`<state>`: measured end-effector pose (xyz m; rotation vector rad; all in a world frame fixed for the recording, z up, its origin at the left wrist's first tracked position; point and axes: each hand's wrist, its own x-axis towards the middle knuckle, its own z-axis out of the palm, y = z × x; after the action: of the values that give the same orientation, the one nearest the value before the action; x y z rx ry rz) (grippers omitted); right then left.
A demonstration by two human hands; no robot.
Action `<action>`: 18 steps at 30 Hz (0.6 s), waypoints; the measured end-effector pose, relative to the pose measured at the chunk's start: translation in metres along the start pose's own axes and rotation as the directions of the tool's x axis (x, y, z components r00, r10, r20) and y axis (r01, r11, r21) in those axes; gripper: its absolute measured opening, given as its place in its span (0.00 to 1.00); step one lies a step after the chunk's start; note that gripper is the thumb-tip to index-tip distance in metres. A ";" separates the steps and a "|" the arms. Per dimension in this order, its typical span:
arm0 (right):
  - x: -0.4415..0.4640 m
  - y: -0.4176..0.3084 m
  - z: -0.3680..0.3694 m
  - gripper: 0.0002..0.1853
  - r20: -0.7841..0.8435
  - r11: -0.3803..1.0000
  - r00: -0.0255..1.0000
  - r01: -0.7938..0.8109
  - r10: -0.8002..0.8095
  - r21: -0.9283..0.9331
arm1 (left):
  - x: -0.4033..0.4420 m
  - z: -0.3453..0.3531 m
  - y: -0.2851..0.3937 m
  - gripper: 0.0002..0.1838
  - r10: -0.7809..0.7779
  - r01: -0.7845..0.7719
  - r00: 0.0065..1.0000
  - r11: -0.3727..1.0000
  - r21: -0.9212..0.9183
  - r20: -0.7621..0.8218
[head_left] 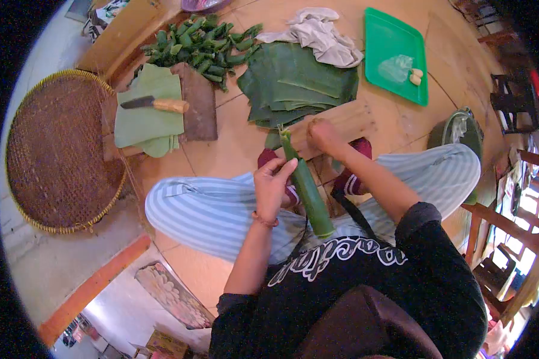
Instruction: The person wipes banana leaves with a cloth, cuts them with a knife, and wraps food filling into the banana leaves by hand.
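Observation:
A long green roll wrapped in banana leaf (306, 188) slants from my lap up toward the wooden board (350, 122). My left hand (270, 186) pinches it near its upper end, thumb and fingers closed on the leaf. Beyond that end, my right hand (325, 136) is a closed fist at the board's near edge; anything inside its fingers is hidden. Flat cut banana leaves (299, 81) lie stacked just past the board, with a crumpled pale cloth (316, 36) over their far corner.
Many small green leaf-wrapped pieces (200, 48) are heaped at the back. A knife (156, 104) rests on paler leaves (147, 128) at left, beside a round woven tray (63, 149). A green plastic tray (395, 36) at right holds a plastic bag (395, 69) and small pale pieces (415, 76).

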<state>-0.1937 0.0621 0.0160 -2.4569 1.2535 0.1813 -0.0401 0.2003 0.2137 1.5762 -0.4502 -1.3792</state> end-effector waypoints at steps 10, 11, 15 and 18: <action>-0.059 -0.046 -0.121 0.06 -0.082 0.600 0.995 0.035 0.052 0.799 | 0.008 0.000 -0.019 0.07 0.337 -0.342 0.939 0.932 0.116 0.064; -0.069 -0.052 -0.132 0.06 -0.112 0.524 0.993 0.078 0.033 0.848 | 0.008 0.001 -0.019 0.07 0.326 -0.331 0.944 0.937 0.115 0.056; -0.096 -0.068 -0.163 0.05 -0.006 0.248 0.999 0.017 -0.044 0.969 | 0.007 0.004 -0.021 0.06 0.295 -0.298 0.955 0.949 0.103 0.040; -0.107 -0.079 -0.166 0.04 -0.028 0.294 0.999 0.022 0.019 0.955 | 0.005 0.005 -0.018 0.06 0.347 -0.349 0.937 0.924 0.154 0.044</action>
<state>-0.2034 0.1208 0.2198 -1.3391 0.9021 -0.5150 -0.0489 0.2030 0.1968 1.5237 -0.8271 -1.1030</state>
